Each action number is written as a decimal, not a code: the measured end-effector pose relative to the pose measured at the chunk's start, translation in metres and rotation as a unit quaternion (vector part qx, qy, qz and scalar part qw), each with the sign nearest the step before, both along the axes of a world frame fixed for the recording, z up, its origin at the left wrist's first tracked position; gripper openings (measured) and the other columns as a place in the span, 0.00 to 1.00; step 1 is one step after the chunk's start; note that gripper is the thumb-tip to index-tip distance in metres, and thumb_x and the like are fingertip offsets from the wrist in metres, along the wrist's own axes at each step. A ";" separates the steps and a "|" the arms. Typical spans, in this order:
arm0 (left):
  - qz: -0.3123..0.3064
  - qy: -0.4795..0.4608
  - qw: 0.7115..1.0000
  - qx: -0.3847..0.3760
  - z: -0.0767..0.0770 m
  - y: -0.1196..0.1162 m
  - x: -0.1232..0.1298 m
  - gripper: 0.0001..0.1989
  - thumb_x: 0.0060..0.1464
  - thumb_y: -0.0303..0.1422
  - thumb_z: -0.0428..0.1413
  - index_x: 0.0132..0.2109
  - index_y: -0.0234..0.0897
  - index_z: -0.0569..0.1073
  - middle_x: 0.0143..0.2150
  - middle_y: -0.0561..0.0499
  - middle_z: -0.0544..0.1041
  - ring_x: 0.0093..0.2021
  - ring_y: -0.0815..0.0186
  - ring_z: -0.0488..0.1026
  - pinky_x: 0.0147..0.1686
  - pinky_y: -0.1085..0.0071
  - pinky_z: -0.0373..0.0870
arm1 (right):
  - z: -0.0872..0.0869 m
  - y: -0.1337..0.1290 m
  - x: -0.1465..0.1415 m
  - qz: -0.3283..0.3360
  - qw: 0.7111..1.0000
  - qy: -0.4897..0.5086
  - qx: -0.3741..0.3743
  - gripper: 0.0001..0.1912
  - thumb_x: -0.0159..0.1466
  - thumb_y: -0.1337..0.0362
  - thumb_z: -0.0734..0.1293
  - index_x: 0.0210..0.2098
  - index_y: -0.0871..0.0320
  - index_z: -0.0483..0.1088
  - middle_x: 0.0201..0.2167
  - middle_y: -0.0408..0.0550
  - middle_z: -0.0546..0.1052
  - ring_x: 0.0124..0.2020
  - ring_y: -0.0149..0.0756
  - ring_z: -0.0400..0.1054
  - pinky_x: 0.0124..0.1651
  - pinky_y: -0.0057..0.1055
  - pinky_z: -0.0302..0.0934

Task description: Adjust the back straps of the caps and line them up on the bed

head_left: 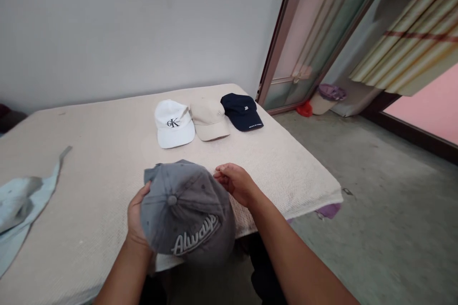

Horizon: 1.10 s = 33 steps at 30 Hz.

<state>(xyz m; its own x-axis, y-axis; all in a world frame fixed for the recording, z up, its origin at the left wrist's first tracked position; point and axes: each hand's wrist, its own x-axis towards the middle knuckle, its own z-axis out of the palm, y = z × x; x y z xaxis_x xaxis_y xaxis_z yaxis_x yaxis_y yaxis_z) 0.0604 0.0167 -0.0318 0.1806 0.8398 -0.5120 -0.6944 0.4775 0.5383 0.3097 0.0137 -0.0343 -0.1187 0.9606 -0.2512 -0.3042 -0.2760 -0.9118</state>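
Note:
A grey baseball cap (193, 209) with raised "Always" lettering is held over the front edge of the bed, its crown up and its brim toward me. My left hand (139, 212) grips the cap's left side, the fingers hidden behind it. My right hand (236, 183) is by the cap's right rear edge, fingers curled together; whether they pinch anything is unclear. Beyond the grey cap, a white cap (173, 124) with "CK" lettering, a beige cap (209, 119) and a navy cap (242, 112) lie side by side, brims toward me.
The bed (100, 152) has a cream textured cover. A pale blue cloth hat with a strap (26, 200) lies at the left. Behind the bed is a white wall (136, 33). Sliding glass doors (304, 33), a waste bin (324, 100) and concrete floor (393, 186) are at the right.

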 end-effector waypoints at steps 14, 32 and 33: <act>0.170 -0.068 0.983 0.031 -0.013 0.024 0.012 0.20 0.57 0.32 0.41 0.52 0.38 0.71 0.36 0.47 0.81 0.39 0.60 0.77 0.40 0.64 0.73 | 0.001 -0.031 0.031 -0.029 0.971 0.227 -0.066 0.13 0.46 0.70 0.70 0.34 0.60 0.73 0.29 0.45 0.76 0.30 0.34 0.68 0.35 0.30 0.59; -0.056 -0.081 0.995 -0.013 -0.012 -0.001 0.089 0.14 0.57 0.31 0.47 0.44 0.23 0.70 0.39 0.36 0.74 0.35 0.63 0.75 0.30 0.71 0.75 | -0.028 -0.048 0.182 -0.338 0.903 0.256 0.064 0.14 0.50 0.70 0.63 0.36 0.59 0.73 0.29 0.44 0.79 0.27 0.35 0.71 0.35 0.32 0.65; -0.059 -0.060 0.996 -0.003 -0.012 -0.002 0.091 0.13 0.57 0.31 0.48 0.42 0.24 0.71 0.39 0.37 0.75 0.34 0.64 0.75 0.30 0.71 0.75 | -0.027 -0.049 0.182 -0.333 0.906 0.253 0.067 0.13 0.50 0.70 0.63 0.36 0.59 0.73 0.29 0.44 0.79 0.28 0.35 0.71 0.36 0.32 0.66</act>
<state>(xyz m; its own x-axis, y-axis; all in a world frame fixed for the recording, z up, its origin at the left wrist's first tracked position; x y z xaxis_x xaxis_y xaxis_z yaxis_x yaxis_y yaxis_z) 0.1517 0.0144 -0.0439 0.3370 0.8064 -0.4859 -0.6926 0.5620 0.4522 0.4920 -0.0352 -0.0618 0.4309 0.8795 -0.2022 -0.7510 0.2252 -0.6207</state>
